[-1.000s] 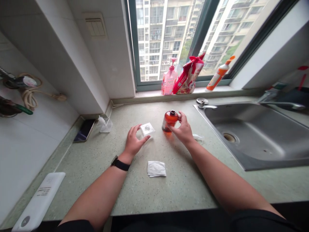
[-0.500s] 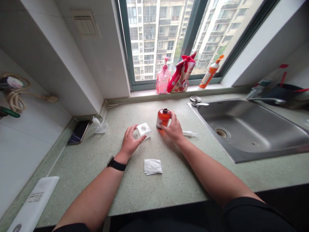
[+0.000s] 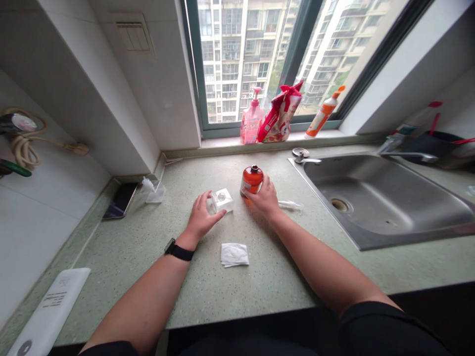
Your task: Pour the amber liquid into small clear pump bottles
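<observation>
On the counter, my left hand is wrapped round the left side of a clear square bottle, its thumb along the near side. The bottle has a round mouth on top. My right hand grips an amber-red round bottle from its right side. That bottle stands upright with its dark neck uncapped and a pale label on the left. Just right of my right wrist lies a clear and white pump-like piece. Nearer to me lies a folded white tissue.
A steel sink is at the right. Along the windowsill stand a pink pump bottle, a red bag and an orange-white bottle. At the left are a phone, a clear plastic piece and a long white object.
Both hands keep their places on the two bottles. The view has shifted slightly; nothing else has visibly moved.
</observation>
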